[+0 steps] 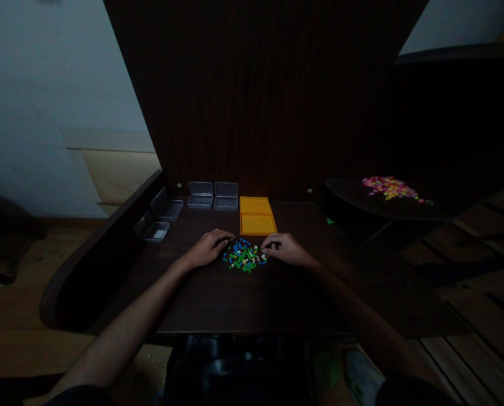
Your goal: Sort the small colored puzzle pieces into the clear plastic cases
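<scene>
Tiny blocks (246, 260) in green, blue, white and a bit of yellow lie in a loose pile on the dark desk (243, 310), between two hands. The left hand (209, 248) is at the pile's left side, its fingers bent. The right hand (289, 249) is at the right side, its fingers curled in. It is dim, so I cannot tell if the fingers of either hand pinch a block. Just behind the pile sits an open yellow box (258, 224). To its left are four clear boxes (226, 202) with their lids up. Far to the right, pink, red and yellow bits (387, 188) lie heaped on a dark shelf (345, 194).
</scene>
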{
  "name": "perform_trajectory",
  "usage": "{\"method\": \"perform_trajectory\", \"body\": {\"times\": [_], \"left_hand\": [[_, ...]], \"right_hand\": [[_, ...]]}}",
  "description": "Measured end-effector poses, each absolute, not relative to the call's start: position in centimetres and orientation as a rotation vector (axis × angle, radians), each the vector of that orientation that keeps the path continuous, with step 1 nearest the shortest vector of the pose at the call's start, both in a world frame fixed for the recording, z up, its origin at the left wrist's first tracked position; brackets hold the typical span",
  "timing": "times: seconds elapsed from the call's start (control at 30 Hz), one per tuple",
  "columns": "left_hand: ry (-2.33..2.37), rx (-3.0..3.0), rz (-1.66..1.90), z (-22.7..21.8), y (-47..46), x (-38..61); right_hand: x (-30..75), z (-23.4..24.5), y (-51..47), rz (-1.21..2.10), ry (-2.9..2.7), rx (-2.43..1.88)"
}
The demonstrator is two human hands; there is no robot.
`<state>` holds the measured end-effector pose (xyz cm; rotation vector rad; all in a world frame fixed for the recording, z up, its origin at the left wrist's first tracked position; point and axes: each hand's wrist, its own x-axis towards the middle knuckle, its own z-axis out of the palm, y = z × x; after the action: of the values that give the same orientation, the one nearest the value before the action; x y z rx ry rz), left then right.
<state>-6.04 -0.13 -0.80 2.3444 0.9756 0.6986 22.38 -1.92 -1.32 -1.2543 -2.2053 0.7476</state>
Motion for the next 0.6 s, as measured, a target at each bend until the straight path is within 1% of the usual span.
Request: {"method": "perform_trajectory", "body": {"times": [0.2, 0.37, 0.6], "left_hand": [[1.015, 2.201, 0.635, -0.9, -0.5, -5.4], [0.963, 2.185, 0.615, -1.0, -0.5, -5.3], [0.977, 2.207, 0.624, -1.3, -0.6, -5.2]], "right_hand": [[21.6, -1.6, -2.2, 0.674, -2.192, -1.225], [21.4, -1.6, -2.2, 0.673, -2.227, -1.126], [21.1, -2.3, -2.1, 0.595, -2.271, -1.094]]}}
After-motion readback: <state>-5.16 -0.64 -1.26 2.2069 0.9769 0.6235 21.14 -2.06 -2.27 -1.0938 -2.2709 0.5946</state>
